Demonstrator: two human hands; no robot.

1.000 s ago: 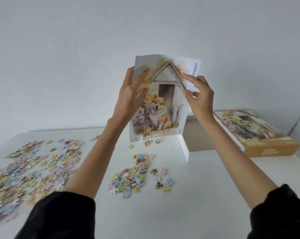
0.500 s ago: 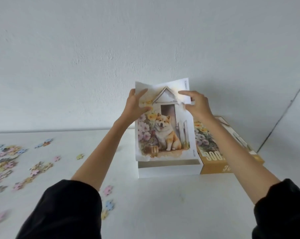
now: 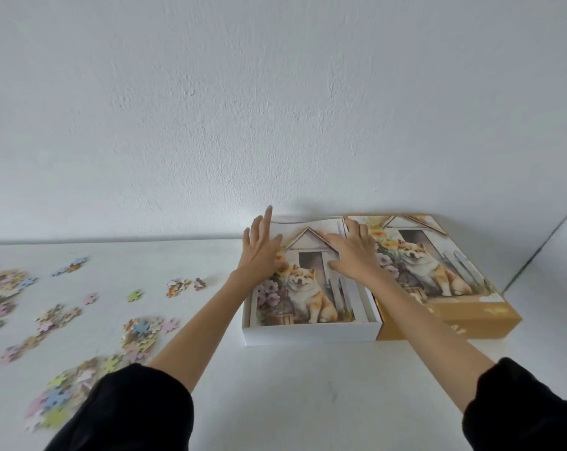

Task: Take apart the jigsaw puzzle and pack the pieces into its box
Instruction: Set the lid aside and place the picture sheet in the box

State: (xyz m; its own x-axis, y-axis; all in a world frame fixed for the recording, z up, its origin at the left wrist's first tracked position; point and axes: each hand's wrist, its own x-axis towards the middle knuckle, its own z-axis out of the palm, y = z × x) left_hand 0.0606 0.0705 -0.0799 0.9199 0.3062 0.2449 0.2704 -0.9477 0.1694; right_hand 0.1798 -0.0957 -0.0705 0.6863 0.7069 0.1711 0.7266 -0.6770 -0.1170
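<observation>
While both hands lay palm-down on the glossy printed paper sheet showing a ginger dog beside a white kennel [image 3: 304,297], nothing was pinched. Left hand [image 3: 261,252]: fingers straight and fanned, tips at the sheet's far-left corner, longest one reaching past the rim. Right hand [image 3: 353,255]: fingers also spread, flat over the kennel roof. Sheet sat under the fingers inside the shallow white cardboard box tray [image 3: 311,333], near edge flat, far edge looking a bit curled. My read: flat palms were there to press the sheet down onto the tray floor so pieces can go on top. Can't tell if anything lay beneath it. Orange cardboard lid with the same dog picture [image 3: 454,327] sat just right of the right fingers, picture up, its side touching the tray, parked close but off the opening. Pastel loose jigsaw pieces [image 3: 138,333] lay in scattered heaps on the white table [image 3: 291,402], well left of the left fingers, mostly separated as far as visible, none showing in the tray. Judgement: breakup about done, packing barely begun. Next move probably means lifting off and scooping heaps rightward. Risk: sheet springing back up.
</observation>
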